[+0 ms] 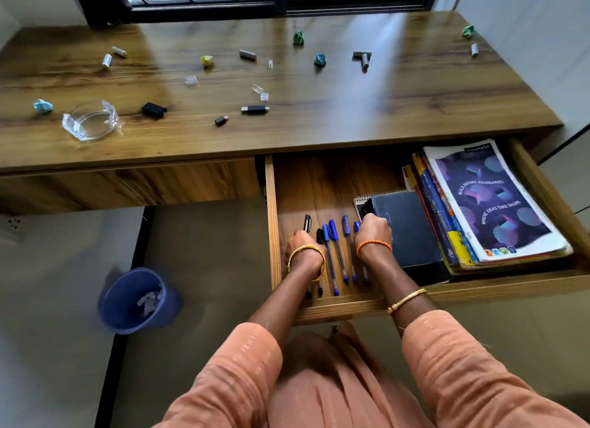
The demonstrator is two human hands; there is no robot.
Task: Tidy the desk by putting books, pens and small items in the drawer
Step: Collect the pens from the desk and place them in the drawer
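Note:
The desk drawer [271, 220] stands pulled out. Inside it on the right is a stack of books [491, 200], with a dark notebook [408, 229] beside the stack. Several blue pens [333, 236] lie side by side on the drawer floor. My left hand [301, 248] is curled over a black pen [307, 222] at the left end of the row. My right hand [373, 232] is closed over a blue pen [357, 227] next to the dark notebook. Small items remain on the desktop [351, 114]: a black USB stick [254, 109], a black adapter [154, 109], and batteries [107, 60].
A glass ashtray [91, 121] sits at the desk's front left. Crumpled paper balls [298, 37] and clear caps [260, 92] are scattered across the top. A blue waste bin [134, 300] with paper in it stands on the floor to the left. A window runs along the back edge.

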